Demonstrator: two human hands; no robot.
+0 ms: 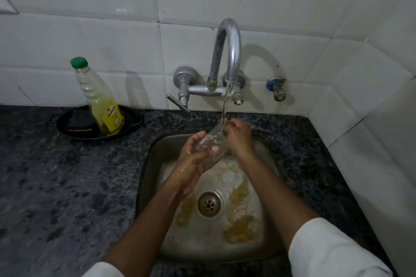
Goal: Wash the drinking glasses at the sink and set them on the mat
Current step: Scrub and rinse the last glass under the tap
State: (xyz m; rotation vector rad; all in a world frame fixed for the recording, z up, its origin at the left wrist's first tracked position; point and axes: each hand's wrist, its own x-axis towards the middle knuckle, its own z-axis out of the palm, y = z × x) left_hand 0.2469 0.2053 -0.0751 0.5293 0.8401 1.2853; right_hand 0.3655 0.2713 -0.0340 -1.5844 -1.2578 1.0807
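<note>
A clear drinking glass [208, 141] is tilted over the steel sink [148, 164], its mouth up under the stream of water from the curved chrome tap [227, 51]. My left hand [193, 159] grips the lower body of the glass, thumb across its front. At the glass's upper end my right hand [238, 135] has its fingers curled on the rim, right where the water lands. Water runs down into the basin. No mat is in view.
A dish-soap bottle [101, 99] with a green cap stands on a black dish [67, 123] on the dark granite counter [67, 186] at the left. The sink drain [209, 203] has yellowish stains around it. White tiled walls close the back and right.
</note>
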